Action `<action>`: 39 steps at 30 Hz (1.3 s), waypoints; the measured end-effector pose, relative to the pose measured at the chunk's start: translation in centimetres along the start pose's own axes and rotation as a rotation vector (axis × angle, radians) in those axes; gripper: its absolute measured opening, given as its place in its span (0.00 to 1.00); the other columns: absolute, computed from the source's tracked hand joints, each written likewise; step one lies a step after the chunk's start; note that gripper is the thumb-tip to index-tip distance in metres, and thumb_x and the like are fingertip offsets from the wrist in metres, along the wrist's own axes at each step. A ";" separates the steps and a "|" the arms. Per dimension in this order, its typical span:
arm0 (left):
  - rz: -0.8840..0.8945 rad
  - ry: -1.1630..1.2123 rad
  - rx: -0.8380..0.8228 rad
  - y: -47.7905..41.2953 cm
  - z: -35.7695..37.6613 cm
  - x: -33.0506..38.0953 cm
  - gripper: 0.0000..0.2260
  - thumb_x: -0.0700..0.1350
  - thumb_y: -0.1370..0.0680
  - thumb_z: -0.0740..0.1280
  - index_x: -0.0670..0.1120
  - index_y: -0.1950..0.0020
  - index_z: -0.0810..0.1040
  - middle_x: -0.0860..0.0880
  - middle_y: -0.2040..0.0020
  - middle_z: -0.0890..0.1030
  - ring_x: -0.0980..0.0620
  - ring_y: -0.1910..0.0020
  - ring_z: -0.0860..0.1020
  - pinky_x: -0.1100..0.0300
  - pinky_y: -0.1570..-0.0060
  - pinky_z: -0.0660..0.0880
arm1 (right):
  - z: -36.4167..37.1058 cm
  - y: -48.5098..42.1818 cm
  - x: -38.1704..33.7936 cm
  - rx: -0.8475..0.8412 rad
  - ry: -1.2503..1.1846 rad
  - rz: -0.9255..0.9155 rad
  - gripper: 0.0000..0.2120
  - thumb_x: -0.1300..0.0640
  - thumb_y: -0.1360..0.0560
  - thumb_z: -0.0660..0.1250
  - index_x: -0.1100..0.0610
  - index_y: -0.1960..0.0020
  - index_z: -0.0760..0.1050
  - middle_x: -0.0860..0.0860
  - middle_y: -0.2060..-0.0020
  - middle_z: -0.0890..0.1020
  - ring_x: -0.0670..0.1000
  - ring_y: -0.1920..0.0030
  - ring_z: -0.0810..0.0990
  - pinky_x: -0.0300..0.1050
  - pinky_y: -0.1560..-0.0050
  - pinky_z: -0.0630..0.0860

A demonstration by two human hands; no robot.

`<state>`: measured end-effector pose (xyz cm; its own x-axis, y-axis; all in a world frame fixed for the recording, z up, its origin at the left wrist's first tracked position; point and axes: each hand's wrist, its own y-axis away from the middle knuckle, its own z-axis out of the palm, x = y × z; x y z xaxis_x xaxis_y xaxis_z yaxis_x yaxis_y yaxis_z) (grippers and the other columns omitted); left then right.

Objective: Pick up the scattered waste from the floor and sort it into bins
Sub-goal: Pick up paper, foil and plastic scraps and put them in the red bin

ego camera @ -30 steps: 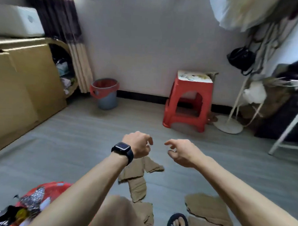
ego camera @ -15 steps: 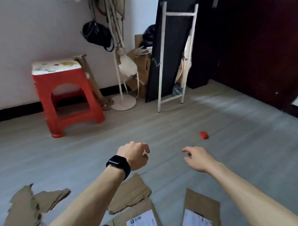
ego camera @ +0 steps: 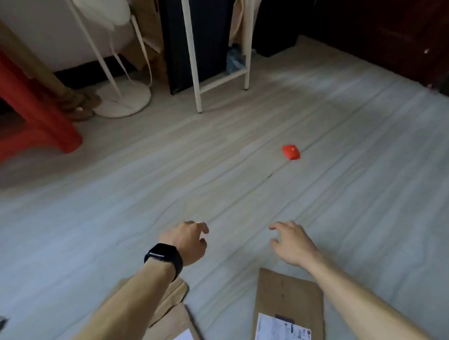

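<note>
A small red piece of waste (ego camera: 291, 152) lies on the grey floor ahead and to the right, well beyond both hands. A flat cardboard piece with a white shipping label (ego camera: 288, 307) lies just below my right hand (ego camera: 293, 243), which hovers empty with fingers spread. Another torn cardboard piece (ego camera: 174, 310) lies under my left forearm, partly hidden. My left hand (ego camera: 188, 241), with a black watch on the wrist, holds nothing and its fingers are loosely curled. No bin is in view.
A red plastic stool (ego camera: 29, 107) stands at the left. Behind it are a white fan base (ego camera: 124, 102), a white frame leg (ego camera: 198, 92) and a dark panel (ego camera: 197, 34). Dark furniture lines the right back.
The view has swung right and tilted down: the bin and the stool's top left the frame, the red scrap came closer. Both hands stayed empty, the right one opening wider.
</note>
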<state>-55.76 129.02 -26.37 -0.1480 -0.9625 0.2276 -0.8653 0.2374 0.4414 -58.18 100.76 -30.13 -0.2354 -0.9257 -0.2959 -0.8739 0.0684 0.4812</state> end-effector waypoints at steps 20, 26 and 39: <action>-0.165 0.012 -0.175 -19.1 7.4 -0.5 0.46 0.70 0.32 0.70 0.72 0.26 0.40 0.47 0.23 0.37 0.28 0.27 0.46 0.38 0.42 0.76 | -7.3 -31.7 5.5 0.269 -0.011 0.254 0.28 0.45 0.20 0.59 0.39 0.22 0.56 0.54 0.20 0.41 0.65 0.26 0.60 0.51 0.25 0.60; -0.189 0.013 -0.253 -18.7 7.0 -0.4 0.46 0.69 0.31 0.70 0.71 0.25 0.41 0.46 0.22 0.35 0.27 0.25 0.42 0.36 0.39 0.74 | -3.2 -31.7 5.0 0.343 0.155 0.256 0.32 0.46 0.20 0.53 0.55 0.19 0.52 0.56 0.23 0.62 0.63 0.31 0.64 0.53 0.29 0.63; -0.105 0.024 -0.121 -18.1 7.7 -1.8 0.42 0.69 0.28 0.68 0.67 0.22 0.46 0.50 0.19 0.40 0.33 0.23 0.41 0.42 0.33 0.69 | 6.4 -19.2 -2.7 0.333 0.175 -0.173 0.30 0.55 0.27 0.61 0.58 0.25 0.68 0.54 0.31 0.75 0.58 0.30 0.70 0.57 0.35 0.73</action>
<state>-43.48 125.40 -41.42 -0.0473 -0.9797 0.1949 -0.8112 0.1515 0.5648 -43.44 104.27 -43.85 -0.0220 -0.9815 -0.1903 -0.9909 -0.0039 0.1347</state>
